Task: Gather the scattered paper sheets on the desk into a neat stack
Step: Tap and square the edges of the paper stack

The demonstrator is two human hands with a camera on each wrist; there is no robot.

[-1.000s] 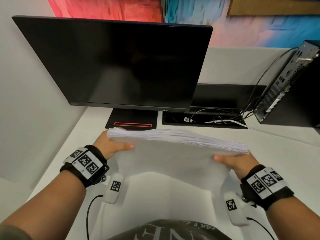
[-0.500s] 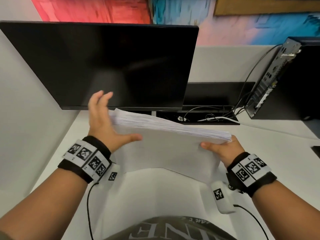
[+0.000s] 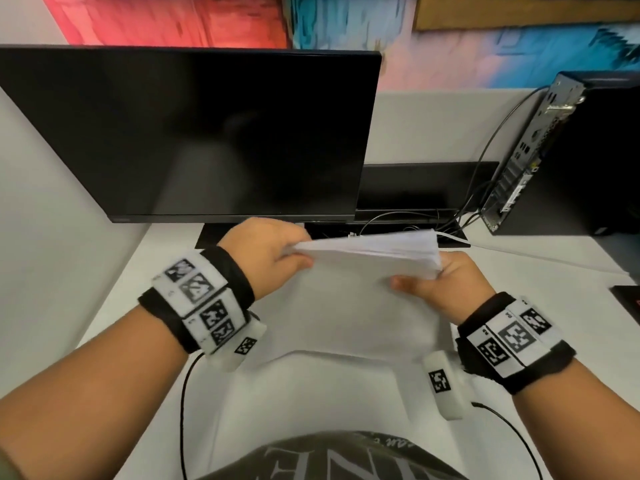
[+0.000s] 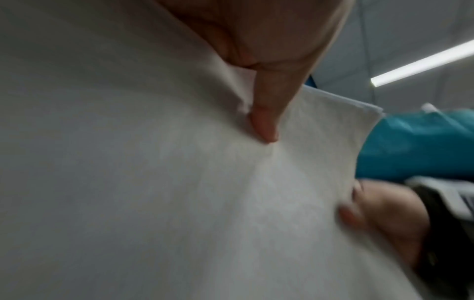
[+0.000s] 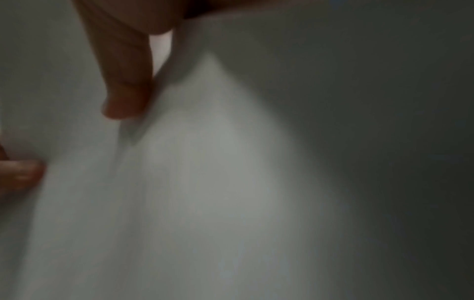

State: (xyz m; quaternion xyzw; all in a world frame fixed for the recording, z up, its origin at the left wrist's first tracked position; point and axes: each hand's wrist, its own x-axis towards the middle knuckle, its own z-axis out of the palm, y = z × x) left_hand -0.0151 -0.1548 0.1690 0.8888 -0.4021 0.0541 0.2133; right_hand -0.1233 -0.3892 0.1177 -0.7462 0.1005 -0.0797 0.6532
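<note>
A thick stack of white paper sheets (image 3: 360, 296) stands on edge over the white desk (image 3: 166, 258), its broad face toward me. My left hand (image 3: 277, 254) grips the stack's upper left corner, thumb on the near face. My right hand (image 3: 436, 282) grips the right edge, thumb on the near face too. In the left wrist view the paper (image 4: 179, 182) fills the frame under my thumb (image 4: 264, 121), and the other hand (image 4: 379, 213) shows at the far edge. The right wrist view is blurred: paper (image 5: 205, 182) and my thumb (image 5: 125, 91).
A black monitor (image 3: 194, 133) stands just behind the stack on its base (image 3: 214, 237). A computer tower (image 3: 568, 154) with cables (image 3: 460, 216) stands at the back right. A dark object (image 3: 627, 303) lies at the desk's right edge. White partition wall (image 3: 52, 237) on the left.
My left hand, open with fingers raised half a second ago, has closed on the stack's upper left corner. The stack now shows a narrower width between the hands; the right hand keeps its hold.
</note>
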